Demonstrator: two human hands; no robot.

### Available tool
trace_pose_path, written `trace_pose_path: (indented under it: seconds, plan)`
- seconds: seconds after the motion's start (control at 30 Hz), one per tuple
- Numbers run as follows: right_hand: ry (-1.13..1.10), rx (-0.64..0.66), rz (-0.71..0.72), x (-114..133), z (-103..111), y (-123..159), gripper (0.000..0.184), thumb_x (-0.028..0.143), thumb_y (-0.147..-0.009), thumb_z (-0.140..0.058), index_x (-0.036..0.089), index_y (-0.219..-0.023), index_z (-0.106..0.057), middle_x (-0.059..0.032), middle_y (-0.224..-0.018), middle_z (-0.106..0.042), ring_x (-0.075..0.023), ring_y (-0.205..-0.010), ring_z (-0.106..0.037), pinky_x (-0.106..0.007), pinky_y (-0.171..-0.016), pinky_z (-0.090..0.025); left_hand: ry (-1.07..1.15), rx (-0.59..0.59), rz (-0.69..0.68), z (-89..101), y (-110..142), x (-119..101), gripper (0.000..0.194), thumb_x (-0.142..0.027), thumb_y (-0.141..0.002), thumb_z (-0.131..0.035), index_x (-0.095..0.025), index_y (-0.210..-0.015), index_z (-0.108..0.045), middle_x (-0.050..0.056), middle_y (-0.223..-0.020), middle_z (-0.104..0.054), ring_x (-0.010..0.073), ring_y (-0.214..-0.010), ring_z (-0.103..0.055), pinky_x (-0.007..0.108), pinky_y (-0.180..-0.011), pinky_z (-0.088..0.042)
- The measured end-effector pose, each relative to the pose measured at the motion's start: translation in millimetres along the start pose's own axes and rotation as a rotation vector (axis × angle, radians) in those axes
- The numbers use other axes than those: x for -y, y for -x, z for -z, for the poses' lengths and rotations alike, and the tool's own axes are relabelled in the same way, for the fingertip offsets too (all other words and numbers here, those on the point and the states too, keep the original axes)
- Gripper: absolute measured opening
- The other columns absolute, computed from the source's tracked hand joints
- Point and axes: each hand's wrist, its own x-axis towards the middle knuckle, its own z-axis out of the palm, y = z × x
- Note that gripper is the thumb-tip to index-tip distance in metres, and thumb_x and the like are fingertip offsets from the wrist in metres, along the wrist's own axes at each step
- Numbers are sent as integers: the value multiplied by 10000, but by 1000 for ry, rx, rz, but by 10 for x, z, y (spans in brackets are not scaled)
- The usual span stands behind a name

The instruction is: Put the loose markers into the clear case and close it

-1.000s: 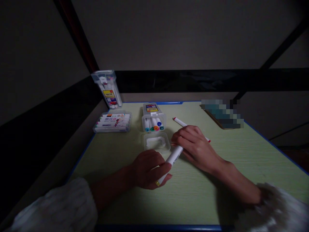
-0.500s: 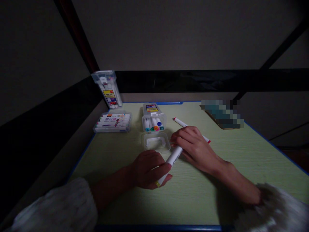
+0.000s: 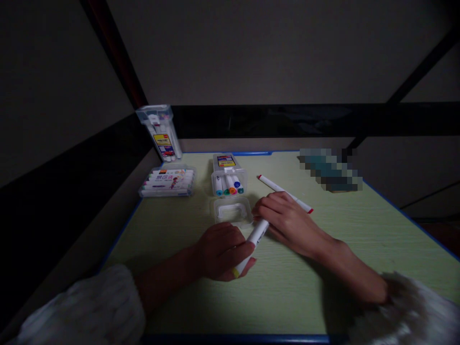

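Both hands on wht yel.-tipped marker

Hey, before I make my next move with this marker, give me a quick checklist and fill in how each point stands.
1. Left fingers around the yellow-tipped marker, near its yellow end: ok.
2. Right fingers on the marker's other end: ok.
3. That other end capped: cannot tell, the right fingers hide it.
4. Middle case open: ok, its open end faces the hands, with the clear lid in front.
5. No loose thing close to the right fingers: not ok, the red-tipped marker lies just beyond them on the table.
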Motion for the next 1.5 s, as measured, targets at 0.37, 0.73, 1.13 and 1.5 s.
trace_pose_path:
  seconds: [0.37, 0.73, 1.13, 1.5]
  plan:
    - [17, 73, 6, 35, -39, -4, 185, 223, -875, -410, 162, -760, -541, -40, -740, -546, -172, -685, -463, -289, -633, -296, -34, 79, 40, -10, 3, -9, 97, -170, -812, -446, -118, -887, -482, 17, -627, -563, 108, -528, -528, 242, -544, -473]
    - [31, 83, 2, 30, -36, -15, 194, 215, -873, -408, 164, -751, -551, -44, -729, -558, -178, -690, -468, -293, -631, -287, 9, 112, 41, -34, 29, -2, 139, -171, -798, -469, -114, -925, -477, 18, -646, -551, 115, -541, -506, 241, -543, -451]
    - [28, 111, -12, 31, -55, -19, 153, 207, -859, -444, 169, -746, -540, -40, -740, -559, -177, -706, -467, -295, -638, -281, -9, 159, 44, -28, 39, -13, 130, -186, -802, -469, -130, -919, -478, 7, -647, -551, 110, -548, -510, 242, -571, -454]
    - [20, 165, -28, 36, -70, -14, 143, 192, -853, -441, 170, -751, -540, -40, -750, -566, -176, -714, -479, -298, -658, -298, -33, 175, 40, -32, 36, -18, 120, -200, -818, -445, -124, -901, -486, 10, -638, -553, 114, -541, -504, 250, -562, -456]
